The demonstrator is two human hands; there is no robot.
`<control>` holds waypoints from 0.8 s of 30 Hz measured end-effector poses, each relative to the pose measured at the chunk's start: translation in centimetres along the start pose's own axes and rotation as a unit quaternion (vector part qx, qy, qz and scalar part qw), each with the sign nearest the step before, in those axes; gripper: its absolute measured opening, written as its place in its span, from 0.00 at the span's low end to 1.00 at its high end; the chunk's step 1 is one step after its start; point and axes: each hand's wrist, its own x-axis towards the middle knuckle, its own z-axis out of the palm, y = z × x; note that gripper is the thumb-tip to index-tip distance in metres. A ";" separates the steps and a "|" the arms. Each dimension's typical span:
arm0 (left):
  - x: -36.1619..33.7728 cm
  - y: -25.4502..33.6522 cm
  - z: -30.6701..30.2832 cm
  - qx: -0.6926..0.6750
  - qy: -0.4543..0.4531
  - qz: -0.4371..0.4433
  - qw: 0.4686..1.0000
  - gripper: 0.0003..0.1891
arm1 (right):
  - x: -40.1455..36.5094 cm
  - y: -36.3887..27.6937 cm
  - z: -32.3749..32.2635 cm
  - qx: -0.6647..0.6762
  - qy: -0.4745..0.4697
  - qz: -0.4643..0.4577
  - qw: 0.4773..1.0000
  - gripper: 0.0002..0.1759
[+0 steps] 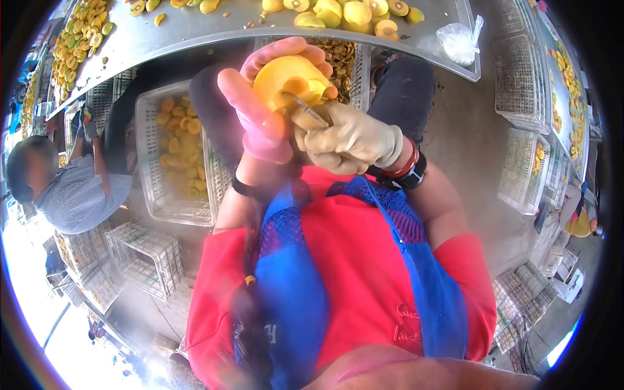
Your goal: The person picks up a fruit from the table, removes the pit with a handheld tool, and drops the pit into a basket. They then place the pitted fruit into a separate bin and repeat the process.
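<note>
My left hand [266,104], in a pink glove, is closed around a yellow peach half [273,75] with its hollowed inside partly showing. My right hand [354,136], in a pale, stained glove, grips a knife [305,106] with a narrow metal blade. The blade's tip reaches the peach flesh at its opening. Most of the handle is hidden by my right fingers. Both hands are close together above my lap, just short of the metal table [195,29].
Peach halves [354,14] lie on the table, with a bigger pile [81,45] at the left. A knotted plastic bag [460,42] sits near its right corner. Beside my left leg stands a crate [146,166] of fruit. Stacked crates [520,84] are at right; a person [84,195] works at left.
</note>
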 end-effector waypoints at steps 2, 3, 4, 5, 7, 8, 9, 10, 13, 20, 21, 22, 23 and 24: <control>0.0 0.2 0.5 0.026 0.027 0.020 0.999 0.51 | 0.2 -0.3 0.7 -0.083 0.073 0.024 0.994 0.05; 0.1 0.2 0.4 0.001 0.014 0.025 1.000 0.51 | 0.5 -0.3 1.1 -0.124 0.109 0.036 0.986 0.05; 0.4 0.2 0.1 -0.023 0.003 0.031 0.999 0.51 | 1.1 0.5 1.0 -0.236 0.142 -0.082 0.958 0.06; 0.5 0.2 0.0 -0.048 -0.009 0.037 0.998 0.51 | 1.9 1.9 0.5 -0.341 0.170 -0.197 0.903 0.08; 0.3 0.6 1.0 -0.008 0.008 0.083 0.996 0.51 | 1.7 2.0 1.4 -0.449 0.228 -0.269 0.821 0.12; 0.2 0.8 1.4 0.013 0.016 0.106 0.994 0.52 | 1.4 1.9 1.8 -0.474 0.233 -0.281 0.801 0.13; 0.3 0.9 1.3 0.015 -0.009 0.129 0.992 0.52 | 1.1 1.8 2.0 -0.499 0.239 -0.292 0.780 0.13; 0.3 1.0 1.6 0.017 -0.008 0.151 0.988 0.52 | 0.9 1.5 2.3 -0.523 0.241 -0.290 0.764 0.14; 0.4 1.8 2.5 0.028 -0.014 0.201 0.979 0.53 | -0.4 0.4 4.0 -0.602 0.243 -0.268 0.712 0.16; -0.1 5.1 4.3 -0.067 -0.243 0.319 0.914 0.41 | -2.5 -1.2 8.6 -0.738 0.267 -0.262 0.562 0.08; -0.9 5.6 4.8 -0.069 -0.255 0.322 0.909 0.39 | -2.9 -1.2 9.3 -0.761 0.281 -0.261 0.524 0.07; -1.4 6.2 5.4 -0.067 -0.259 0.323 0.908 0.36 | -3.2 -1.2 10.1 -0.782 0.294 -0.259 0.485 0.06; -1.8 6.9 6.2 -0.064 -0.264 0.324 0.906 0.34 | -3.1 -1.9 10.8 -0.783 0.303 -0.277 0.467 0.06; -2.2 7.1 6.6 -0.065 -0.266 0.319 0.907 0.32 | -3.3 -1.9 11.2 -0.783 0.312 -0.294 0.452 0.06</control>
